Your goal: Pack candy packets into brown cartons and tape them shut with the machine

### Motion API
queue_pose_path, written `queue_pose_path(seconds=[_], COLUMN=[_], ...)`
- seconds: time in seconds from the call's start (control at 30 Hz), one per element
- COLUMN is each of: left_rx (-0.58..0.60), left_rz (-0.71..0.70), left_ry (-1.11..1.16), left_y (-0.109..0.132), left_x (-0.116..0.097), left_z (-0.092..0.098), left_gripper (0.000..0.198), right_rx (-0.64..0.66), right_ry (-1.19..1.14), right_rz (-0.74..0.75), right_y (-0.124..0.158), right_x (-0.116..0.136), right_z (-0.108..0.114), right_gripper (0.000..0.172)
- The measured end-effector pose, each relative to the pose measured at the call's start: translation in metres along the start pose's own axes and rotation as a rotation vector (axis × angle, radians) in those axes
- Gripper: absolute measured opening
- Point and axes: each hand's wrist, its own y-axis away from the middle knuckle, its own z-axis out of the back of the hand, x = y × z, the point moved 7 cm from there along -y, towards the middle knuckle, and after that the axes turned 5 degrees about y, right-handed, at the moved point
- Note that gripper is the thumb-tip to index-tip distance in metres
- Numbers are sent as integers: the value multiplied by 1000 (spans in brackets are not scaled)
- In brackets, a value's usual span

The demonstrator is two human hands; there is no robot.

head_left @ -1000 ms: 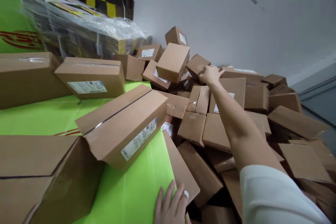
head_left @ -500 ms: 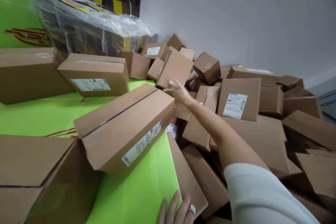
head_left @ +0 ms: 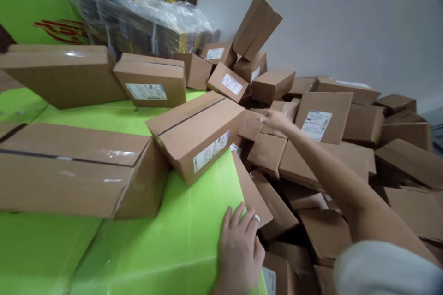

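Observation:
My left hand (head_left: 240,244) lies flat, a ring on one finger, on the edge of a bright green surface (head_left: 194,221). My right hand (head_left: 275,120) is stretched over the heap of boxes, fingers extended and a little blurred, holding nothing. Just left of it sits a cardboard box with a dark tape line and white label (head_left: 197,136), tilted on the green surface. Beyond, a cardboard box (head_left: 258,27) stands steeply tilted above the heap, apart from my hand; whether it touches the boxes below is unclear. A small labelled box (head_left: 228,82) lies beneath it.
Several cardboard boxes, among them a long one (head_left: 69,166), stand on the green surface at left. A loose heap with a labelled box (head_left: 323,117) fills the right side. Behind are a plastic-wrapped stack (head_left: 145,23) and a grey wall (head_left: 311,23).
The box by my right hand has gone up and away, and that hand is now apart from it. The view has shifted, showing more of my left hand on the green edge.

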Motion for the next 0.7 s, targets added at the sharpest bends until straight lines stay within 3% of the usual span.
queue_pose_path(seconds=[0.1,0.2,0.27,0.3,0.37,0.47,0.6,0.7], left_rx=[45,94,104,89,13,-87,-107,-176], left_rz=[5,1,-16,-16,0,25,98,98], left_ry=[-16,-29,-12,7,55,155,273,193], left_y=[-3,-5,-7,-8,-11,-13,-20,-31], left_x=[-2,0,1,3,8,19,36,36], left_z=[6,3,2,4,12,28,45,55], left_gripper=[37,40,48,51,50,38,16,19], right_rx=[200,266,277,281,298,284,122,28], right_ry=[-111,-306,-419,-434,-403,-328,-308,-308], right_rz=[-9,27,75,99,117,62,-9,-7], right_y=[104,204,247,259,267,254,242,249], right_x=[8,9,11,14,22,41,68,72], right_z=[-67,-102,-114,-119,-127,-134,-133,-129], right_gripper=[17,53,74,76,73,73,75,76])
